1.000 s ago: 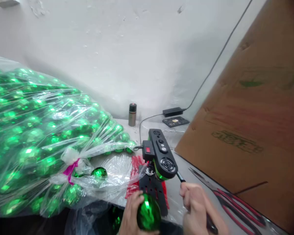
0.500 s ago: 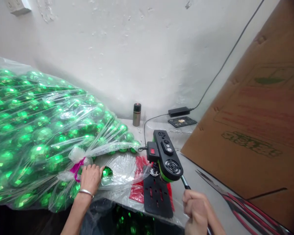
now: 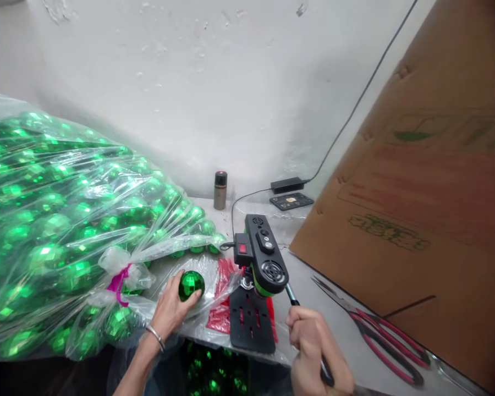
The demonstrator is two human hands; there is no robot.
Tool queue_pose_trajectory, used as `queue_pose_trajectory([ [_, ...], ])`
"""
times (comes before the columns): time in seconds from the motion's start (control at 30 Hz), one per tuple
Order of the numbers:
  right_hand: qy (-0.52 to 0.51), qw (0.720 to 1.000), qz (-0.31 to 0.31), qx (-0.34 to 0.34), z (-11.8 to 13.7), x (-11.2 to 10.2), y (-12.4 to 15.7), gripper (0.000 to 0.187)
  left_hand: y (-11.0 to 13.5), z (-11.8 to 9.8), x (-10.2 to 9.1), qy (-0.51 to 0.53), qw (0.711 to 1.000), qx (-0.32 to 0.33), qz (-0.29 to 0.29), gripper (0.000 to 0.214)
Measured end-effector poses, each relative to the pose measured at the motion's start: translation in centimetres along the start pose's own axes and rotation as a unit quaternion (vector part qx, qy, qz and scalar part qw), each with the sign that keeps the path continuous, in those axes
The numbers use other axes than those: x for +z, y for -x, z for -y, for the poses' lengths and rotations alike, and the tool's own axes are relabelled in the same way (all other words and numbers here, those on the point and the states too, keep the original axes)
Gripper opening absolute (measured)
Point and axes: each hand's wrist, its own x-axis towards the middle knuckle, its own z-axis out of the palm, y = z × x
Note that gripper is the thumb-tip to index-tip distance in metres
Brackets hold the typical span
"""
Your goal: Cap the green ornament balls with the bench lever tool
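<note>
My left hand (image 3: 171, 308) grips a shiny green faceted ball (image 3: 191, 285) just right of the tied neck of a big clear bag of green balls (image 3: 61, 231). A silver bangle sits on that wrist. My right hand (image 3: 313, 344) is closed round the black lever handle (image 3: 292, 296) of a small black and green bench drill (image 3: 264, 258). The drill stands on a black slotted base plate (image 3: 249, 324), with nothing on the plate.
Red-handled scissors (image 3: 379, 335) lie on the table to the right, before a leaning cardboard sheet (image 3: 416, 209). A small spray can (image 3: 220, 190), a power adapter (image 3: 287, 184) and a flat black device (image 3: 291, 201) stand by the wall. More green balls (image 3: 210, 371) fill a bag below the table edge.
My left hand left the plate, reached to the bag's neck, and now holds a green ball drawn towards the drill. The right hand stayed on the lever.
</note>
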Motion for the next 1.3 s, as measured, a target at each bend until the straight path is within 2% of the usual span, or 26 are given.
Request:
queue_pose_trajectory([
  [0.07, 0.002, 1.000, 0.001, -0.006, 0.3, 0.1, -0.3, 0.040, -0.1, -1.2, 0.1, 0.187, 0.980, -0.071, -0.010, 0.074],
  [0.17, 0.000, 1.000, -0.002, 0.009, 0.9, 0.4, -1.0, 0.040, 0.8, -3.3, 1.0, 0.431, 0.889, -0.150, 0.045, 0.067],
  [0.23, -0.005, 1.000, -0.006, 0.027, 1.5, 0.6, -1.6, 0.041, 1.9, -4.4, 2.3, 0.499, 0.844, -0.175, 0.089, 0.064],
  [0.3, -0.006, 0.999, 0.000, 0.037, 1.9, 0.8, -2.3, 0.041, 3.1, -5.0, 4.0, 0.513, 0.833, -0.174, 0.114, 0.067],
  [0.37, -0.001, 0.999, 0.013, 0.038, 2.2, 0.8, -2.8, 0.041, 4.1, -5.1, 5.7, 0.500, 0.843, -0.159, 0.115, 0.074],
  [0.47, 0.005, 0.999, 0.031, 0.036, 2.4, 0.6, -3.2, 0.039, 4.8, -4.7, 8.0, 0.434, 0.885, -0.131, 0.101, 0.082],
  [0.6, 0.007, 0.999, 0.045, 0.018, 2.5, 0.3, -3.2, 0.038, 4.9, -3.6, 10.2, 0.306, 0.950, -0.031, 0.061, 0.083],
  [0.7, 0.007, 0.999, 0.048, 0.004, 2.5, 0.2, -3.2, 0.038, 5.0, -2.7, 11.3, 0.201, 0.977, 0.035, 0.052, 0.077],
  [0.83, 0.016, 0.998, 0.053, 0.002, 2.5, 0.1, -3.1, 0.037, 5.3, -1.8, 12.2, 0.130, 0.987, 0.079, 0.059, 0.079],
  [1.1, 0.013, 0.998, 0.056, -0.002, 2.6, 0.1, -3.1, 0.035, 5.6, -1.9, 12.4, 0.102, 0.977, 0.162, 0.094, 0.076],
  [1.2, 0.010, 0.998, 0.057, -0.006, 2.5, 0.0, -3.0, 0.035, 5.7, -1.8, 12.0, 0.110, 0.974, 0.163, 0.113, 0.077],
  [1.3, 0.008, 0.998, 0.055, -0.008, 2.4, 0.0, -2.8, 0.034, 5.3, -1.6, 12.0, 0.118, 0.977, 0.137, 0.117, 0.080],
])
